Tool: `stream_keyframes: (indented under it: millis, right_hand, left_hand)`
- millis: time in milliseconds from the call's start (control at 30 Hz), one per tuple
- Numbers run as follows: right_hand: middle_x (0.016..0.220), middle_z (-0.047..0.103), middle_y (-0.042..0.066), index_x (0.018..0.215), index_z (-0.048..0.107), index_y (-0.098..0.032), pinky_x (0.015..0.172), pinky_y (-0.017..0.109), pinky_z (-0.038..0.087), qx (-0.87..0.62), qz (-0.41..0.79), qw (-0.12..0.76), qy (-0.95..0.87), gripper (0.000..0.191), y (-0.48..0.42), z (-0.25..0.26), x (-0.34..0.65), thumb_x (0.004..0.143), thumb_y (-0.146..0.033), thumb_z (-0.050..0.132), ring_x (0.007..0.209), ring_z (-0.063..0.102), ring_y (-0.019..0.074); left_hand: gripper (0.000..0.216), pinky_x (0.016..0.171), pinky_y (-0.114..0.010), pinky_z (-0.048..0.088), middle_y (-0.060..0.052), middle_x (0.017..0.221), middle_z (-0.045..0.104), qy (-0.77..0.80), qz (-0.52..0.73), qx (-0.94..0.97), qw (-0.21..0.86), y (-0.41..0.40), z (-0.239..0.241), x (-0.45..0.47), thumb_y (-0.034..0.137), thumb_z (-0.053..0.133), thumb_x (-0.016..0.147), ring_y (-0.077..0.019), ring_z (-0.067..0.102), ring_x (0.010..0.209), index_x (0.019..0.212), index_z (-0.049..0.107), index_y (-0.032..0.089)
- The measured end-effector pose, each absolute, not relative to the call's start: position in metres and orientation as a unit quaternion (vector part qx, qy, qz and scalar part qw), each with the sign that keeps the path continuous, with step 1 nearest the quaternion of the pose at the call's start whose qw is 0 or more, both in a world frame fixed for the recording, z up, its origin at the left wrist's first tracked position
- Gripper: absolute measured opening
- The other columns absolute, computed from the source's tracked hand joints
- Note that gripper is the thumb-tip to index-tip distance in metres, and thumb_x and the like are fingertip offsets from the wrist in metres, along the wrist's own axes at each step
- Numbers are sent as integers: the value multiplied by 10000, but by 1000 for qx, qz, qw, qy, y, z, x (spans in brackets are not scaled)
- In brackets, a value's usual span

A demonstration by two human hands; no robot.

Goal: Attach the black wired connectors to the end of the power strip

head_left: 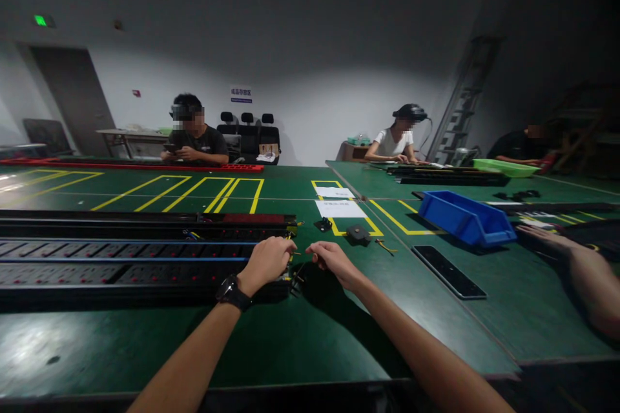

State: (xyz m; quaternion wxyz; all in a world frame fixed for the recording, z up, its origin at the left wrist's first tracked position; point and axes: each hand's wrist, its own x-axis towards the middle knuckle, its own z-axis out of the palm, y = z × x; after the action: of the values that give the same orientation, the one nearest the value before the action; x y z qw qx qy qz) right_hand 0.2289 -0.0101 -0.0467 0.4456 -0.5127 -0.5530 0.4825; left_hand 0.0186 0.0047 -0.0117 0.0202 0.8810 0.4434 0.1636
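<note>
Forearms [194, 348] cross table edge [290, 385], curled hands [268, 263] [335, 262] slightly apart at rail ends [281, 286], grip unclear.

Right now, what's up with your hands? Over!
Left grip at ends of black bars; right grip beside it. Bars on table. Phone off right, seemingly not blocking.

Dim, with glare on tabletop [145, 342]

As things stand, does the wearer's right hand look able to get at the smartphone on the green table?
Probably yes: the smartphone lies flat to the right of the right hand, with nothing visible standing between them. The blue bin sits beyond the phone, seemingly out of the way.
</note>
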Motion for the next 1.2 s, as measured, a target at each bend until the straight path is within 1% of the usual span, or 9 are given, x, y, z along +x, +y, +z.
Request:
stream_keyframes:
  millis: [133,267,367,467,633,767,867,967,1200]
  right_hand:
    - [644,580,-15,869,730,-150,514,236,301,-555,431,428,-568,338,-1,-51,237,883,-424,533,516,430,103]
    - [732,678,41,871,741,-160,638,259,399,-639,258,398,-606,302,9,-49,261,897,-368,524,689,601,172]
    - [952,748,73,1033,737,-215,729,293,438,-730,93,338,-587,288,10,-43,284,921,-382,530,871,675,231]
    - [1085,740,87,1210,678,-247,774,317,464,-784,6,280,-554,343,11,-39,305,933,-384,529,961,688,254]
    - [1239,664,133,1339,606,-232,829,332,485,-821,-20,221,-526,445,15,-41,335,931,-393,535,1082,655,276]
    - [1290,623,185,1356,613,-167,899,352,458,-836,-40,218,-502,449,17,-45,353,969,-334,459,1166,600,296]
    - [1316,606,212,1391,595,-123,948,383,431,-826,-62,207,-521,552,19,-48,355,972,-462,481,1210,551,332]
    - [1342,593,211,1417,572,-138,946,421,428,-810,-67,172,-556,699,20,-50,350,905,-614,555,1228,515,364]
    - [1330,619,155,1353,622,-212,951,434,413,-803,-66,156,-571,581,24,-52,342,892,-565,610,1236,500,352]
  left_hand:
    - [327,904,-330,501,-54,1073,745,440,156,884,10,4,-11,19,183,473,964,-224,665,1022,1082,768,260]
    - [336,899,-344,510,-55,1071,746,439,158,884,14,4,-11,19,190,462,971,-228,666,1016,1080,775,248]
    - [337,910,-344,509,-59,1085,745,439,162,884,22,4,-11,18,203,457,982,-226,664,1031,1087,775,242]
    - [341,918,-348,509,-59,1093,744,439,164,883,25,5,-13,17,206,452,988,-221,664,1032,1098,773,245]
    - [341,916,-357,514,-50,1085,748,440,163,883,20,5,-12,17,193,454,982,-222,670,1022,1093,771,253]
    - [334,918,-357,518,-63,1081,746,443,162,881,21,3,-10,18,195,461,978,-223,672,1024,1086,774,245]
    - [342,918,-356,519,-70,1070,745,443,162,881,19,2,-9,19,187,455,976,-222,673,1020,1085,776,237]
    - [348,924,-360,519,-68,1078,745,444,163,881,21,1,-8,19,182,447,976,-220,672,1020,1087,772,234]
    - [359,926,-355,521,-66,1078,745,442,159,882,21,2,-9,18,188,435,976,-217,668,1031,1085,774,231]
